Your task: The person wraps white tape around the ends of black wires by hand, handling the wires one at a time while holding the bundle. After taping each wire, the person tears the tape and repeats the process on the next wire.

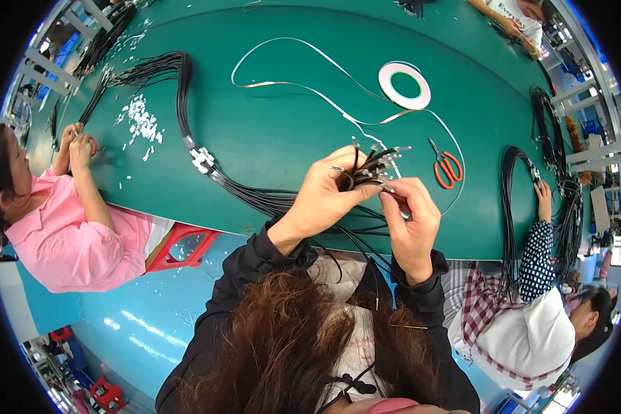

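Note:
My left hand (pixel 317 200) is closed around a bunch of black cables near their ends. Stripped, silvery cable tips (pixel 386 162) fan out above its fingers. Thumb and forefinger of my right hand (pixel 414 224) pinch together at the right side of the bunch, on what looks like one cable end; the fingers partly cover it. From my hands the long black cable bundle (pixel 248 196) runs left across the table, with white tags (pixel 202 159) around it. A few loose cables hang over the table edge toward my lap.
On the green table (pixel 290 131) lie a white tape roll (pixel 426 88), its looping strip, and red-handled snips (pixel 448 170). White scraps (pixel 141 124) are scattered at left. A person in pink (pixel 83 234) works at left; another, at right, touches a black cable bundle (pixel 509 200).

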A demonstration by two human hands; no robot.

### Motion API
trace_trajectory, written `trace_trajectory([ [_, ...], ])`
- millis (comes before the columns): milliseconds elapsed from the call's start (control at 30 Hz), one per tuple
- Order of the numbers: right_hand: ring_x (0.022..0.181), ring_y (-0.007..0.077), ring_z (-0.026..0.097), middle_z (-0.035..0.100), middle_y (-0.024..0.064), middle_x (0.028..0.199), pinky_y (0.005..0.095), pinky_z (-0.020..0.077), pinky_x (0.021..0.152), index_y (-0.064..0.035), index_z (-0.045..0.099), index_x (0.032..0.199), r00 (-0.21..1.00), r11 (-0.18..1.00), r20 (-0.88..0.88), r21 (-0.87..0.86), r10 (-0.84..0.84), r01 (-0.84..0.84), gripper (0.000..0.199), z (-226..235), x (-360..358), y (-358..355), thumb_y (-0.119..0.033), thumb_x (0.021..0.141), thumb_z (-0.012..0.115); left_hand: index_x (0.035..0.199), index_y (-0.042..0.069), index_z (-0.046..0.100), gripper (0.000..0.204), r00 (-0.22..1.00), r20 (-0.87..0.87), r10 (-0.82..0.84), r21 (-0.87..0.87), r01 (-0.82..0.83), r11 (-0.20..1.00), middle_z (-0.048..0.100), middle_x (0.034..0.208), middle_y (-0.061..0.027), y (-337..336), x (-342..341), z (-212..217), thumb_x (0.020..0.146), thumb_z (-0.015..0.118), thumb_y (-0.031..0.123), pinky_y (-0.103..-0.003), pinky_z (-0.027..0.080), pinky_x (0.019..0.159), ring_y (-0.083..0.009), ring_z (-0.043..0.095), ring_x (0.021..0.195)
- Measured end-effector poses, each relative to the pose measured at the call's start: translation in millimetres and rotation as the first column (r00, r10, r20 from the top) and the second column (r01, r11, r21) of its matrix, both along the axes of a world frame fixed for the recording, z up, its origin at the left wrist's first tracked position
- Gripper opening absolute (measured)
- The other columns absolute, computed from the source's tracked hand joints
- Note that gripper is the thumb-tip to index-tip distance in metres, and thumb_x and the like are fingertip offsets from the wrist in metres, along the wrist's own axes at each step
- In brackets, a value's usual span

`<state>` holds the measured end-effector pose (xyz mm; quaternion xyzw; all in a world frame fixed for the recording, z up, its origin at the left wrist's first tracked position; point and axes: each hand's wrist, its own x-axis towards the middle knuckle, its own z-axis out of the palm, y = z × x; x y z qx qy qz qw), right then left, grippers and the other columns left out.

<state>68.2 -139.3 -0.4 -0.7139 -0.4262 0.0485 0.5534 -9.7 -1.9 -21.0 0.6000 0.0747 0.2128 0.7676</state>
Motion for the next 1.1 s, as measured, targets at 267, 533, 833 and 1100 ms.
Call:
trace_trajectory([
  [267,0.069,0.0086,0.049,0.055,0.0049,0.082,0.0201,0.0389,0.06,0.0042,0.057,0.089,0.999,0.999,0.026,-0.02,-0.032,0.032,0.007,-5,-5,-1,0.006,0.083,0.056,0.085,0.001,0.054,0.01,0.994,0.058,0.094,0.082,-0.098,0.992,0.049,0.08,0.0015,-5,3,-3,0.081,0.063,0.001,-0.02,0.038,0.059,-0.0031,0.045,0.069],
  [533,0.074,0.0097,0.053,0.057,0.0049,0.085,0.0199,0.0398,0.063,0.004,0.058,0.09,0.999,0.998,-0.024,0.058,-0.027,0.028,0.006,29,13,11,0.002,0.086,0.054,0.086,0.002,0.055,0.008,0.998,0.03,0.048,-0.225,-0.04,0.974,0.059,0.08,-0.0018,12,-10,7,0.086,0.06,0.009,-0.021,0.041,0.056,-0.0051,0.051,0.063],
  [833,0.078,0.0108,0.056,0.059,0.0058,0.089,0.0199,0.0423,0.068,0.0041,0.059,0.091,0.938,0.98,-0.342,0.196,0.052,0.018,0.007,13,13,10,-0.001,0.087,0.055,0.088,0.001,0.055,0.01,0.999,0.01,-0.053,-0.194,0.054,0.98,0.059,0.074,-0.0027,14,2,17,0.087,0.058,0.011,-0.02,0.042,0.055,-0.0062,0.053,0.061],
  [1100,0.075,0.0113,0.054,0.058,0.0061,0.088,0.0213,0.0414,0.067,0.0045,0.058,0.09,0.954,0.993,-0.294,0.111,0.062,-0.031,0.007,22,-1,12,0.001,0.086,0.054,0.088,0.001,0.055,0.011,0.994,0.085,0.067,-0.139,-0.055,0.989,0.057,0.074,-0.0011,4,5,4,0.086,0.06,0.011,-0.02,0.041,0.054,-0.0057,0.053,0.062],
])
